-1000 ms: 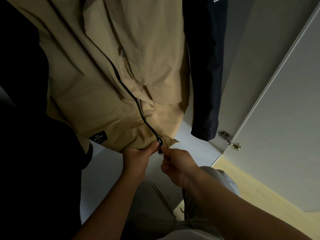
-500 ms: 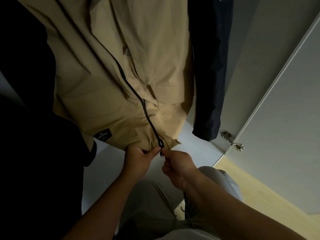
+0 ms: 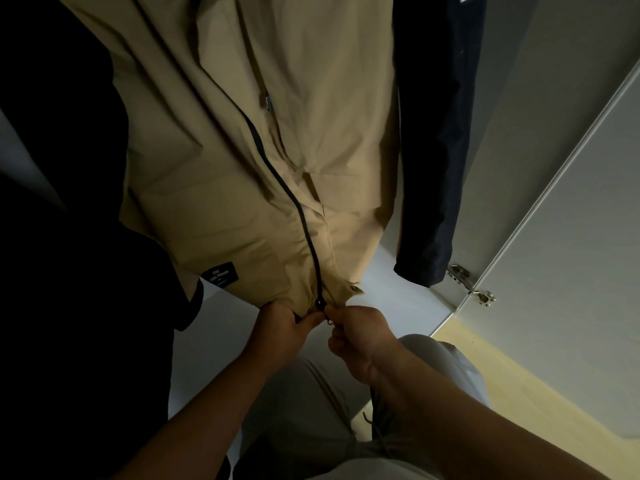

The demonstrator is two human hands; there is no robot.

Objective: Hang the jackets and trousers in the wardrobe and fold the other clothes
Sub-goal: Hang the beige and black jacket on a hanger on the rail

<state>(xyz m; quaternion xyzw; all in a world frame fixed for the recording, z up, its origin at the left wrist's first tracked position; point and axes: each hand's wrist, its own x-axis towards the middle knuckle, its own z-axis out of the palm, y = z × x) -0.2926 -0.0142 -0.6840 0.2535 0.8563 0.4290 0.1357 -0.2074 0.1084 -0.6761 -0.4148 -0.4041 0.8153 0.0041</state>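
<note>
So we're down at the bottom of the tan jacket (image 3: pixel 242 168). It's already hanging in the wardrobe (image 3: pixel 512 98), with its hem right above our fingertips.

Why two hands? Our guess is that a zip won't start unless the hem is held taut, so one hand anchors the cloth while the other works the zip. Zipped up, the jacket should hang straighter, though the hanger is out of view above.

The left hand (image 3: pixel 280 327) has its fingers curled in tight and the thumb (image 3: pixel 310 317) pressed against them. It's pinching a bunch of hem just left of the zip slider (image 3: pixel 319 304), closed right round the fabric.

The right hand (image 3: pixel 360 337) is curled narrow too, fingertips (image 3: pixel 341 315) pinching the little pull tab (image 3: pixel 329 320) that dangles just below the slider. The two sets of fingertips nearly touch, with the slider between them and slightly above. We honestly can't tell whether the teeth are engaged yet, it's too dark and small.

- **Snap tab:** a snap tab (image 3: pixel 354 289) sticks out loose from the hem, just up and right of the right fingers.
- **Label:** a black label (image 3: pixel 220 273) sits up and left of the left fingers.
- **Other clothes:** a navy jacket (image 3: pixel 436 168) hangs well off to the right of the right hand, and a black garment (image 3: pixel 52 237) hangs out past the left.
</note>
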